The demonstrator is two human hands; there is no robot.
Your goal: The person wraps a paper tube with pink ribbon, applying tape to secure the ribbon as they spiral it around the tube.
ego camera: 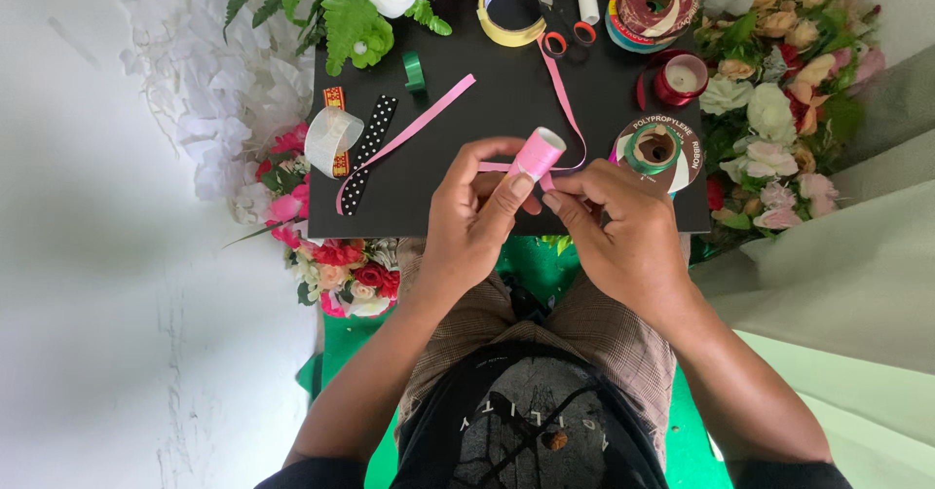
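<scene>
Left hand (467, 221) grips 1 pink ribbon roll (537, 153), right hand (618, 226) pinches its 1 pink strip (563, 94).

On my black board (467, 148) lie a polka-dot ribbon (368, 153), a sheer white ribbon loop (329, 138), a yellow tape roll (510, 7), scissors (557, 21) and a green ribbon spool (654, 148). Artificial flowers (779, 109) crowd the right edge, roses (341, 275) the lower left.
</scene>
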